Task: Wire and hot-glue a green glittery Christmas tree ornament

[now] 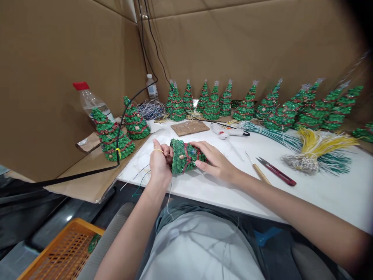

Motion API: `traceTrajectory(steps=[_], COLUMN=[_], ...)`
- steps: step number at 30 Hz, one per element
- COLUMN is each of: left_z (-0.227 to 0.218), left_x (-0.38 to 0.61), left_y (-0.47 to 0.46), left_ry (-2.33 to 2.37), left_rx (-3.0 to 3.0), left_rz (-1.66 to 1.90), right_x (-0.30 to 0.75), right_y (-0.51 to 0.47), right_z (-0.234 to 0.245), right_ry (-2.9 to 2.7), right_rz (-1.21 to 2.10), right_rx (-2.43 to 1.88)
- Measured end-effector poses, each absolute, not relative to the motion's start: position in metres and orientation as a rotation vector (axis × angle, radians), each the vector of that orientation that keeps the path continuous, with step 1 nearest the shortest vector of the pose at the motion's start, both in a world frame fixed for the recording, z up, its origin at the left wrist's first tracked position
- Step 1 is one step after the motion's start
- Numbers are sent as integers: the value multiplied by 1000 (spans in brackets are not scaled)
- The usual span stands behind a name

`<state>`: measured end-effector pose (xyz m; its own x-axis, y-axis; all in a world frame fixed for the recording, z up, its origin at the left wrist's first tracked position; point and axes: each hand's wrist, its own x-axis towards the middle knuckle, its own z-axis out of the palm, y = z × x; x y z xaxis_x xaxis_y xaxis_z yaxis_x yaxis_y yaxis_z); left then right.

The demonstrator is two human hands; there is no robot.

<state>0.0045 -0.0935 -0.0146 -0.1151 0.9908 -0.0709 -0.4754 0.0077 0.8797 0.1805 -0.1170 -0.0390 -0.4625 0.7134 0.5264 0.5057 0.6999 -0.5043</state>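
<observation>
A small green glittery Christmas tree [184, 155] with red garland lies on its side at the near edge of the white table [314, 190]. My right hand [214, 160] wraps round its right part and holds it. My left hand [160, 161] is closed at the tree's left end, pinching a thin yellow wire [159, 150]. Thin loose wires [140, 177] trail off the table edge below that hand.
A row of finished trees [247, 105] lines the back by the cardboard wall, two more [112, 136] at the left. Scissors [276, 171], an awl [258, 169], a glue gun [230, 133], green and yellow wire bundles [314, 146], two bottles [90, 101] and an orange crate [62, 252] surround me.
</observation>
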Motion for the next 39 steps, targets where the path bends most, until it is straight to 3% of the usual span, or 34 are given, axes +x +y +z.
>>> traceTrajectory(steps=[24,39], left_z=[-18,-15], left_x=[3,3], left_y=[-92,-99], left_ry=[911,855], left_rx=[665,720], left_rz=[1481,1427], right_x=[179,190], right_y=[-113,-103], right_z=[-40,-33], right_ry=[-2135,-2233], right_rz=[341,575], right_rx=[-971,-838])
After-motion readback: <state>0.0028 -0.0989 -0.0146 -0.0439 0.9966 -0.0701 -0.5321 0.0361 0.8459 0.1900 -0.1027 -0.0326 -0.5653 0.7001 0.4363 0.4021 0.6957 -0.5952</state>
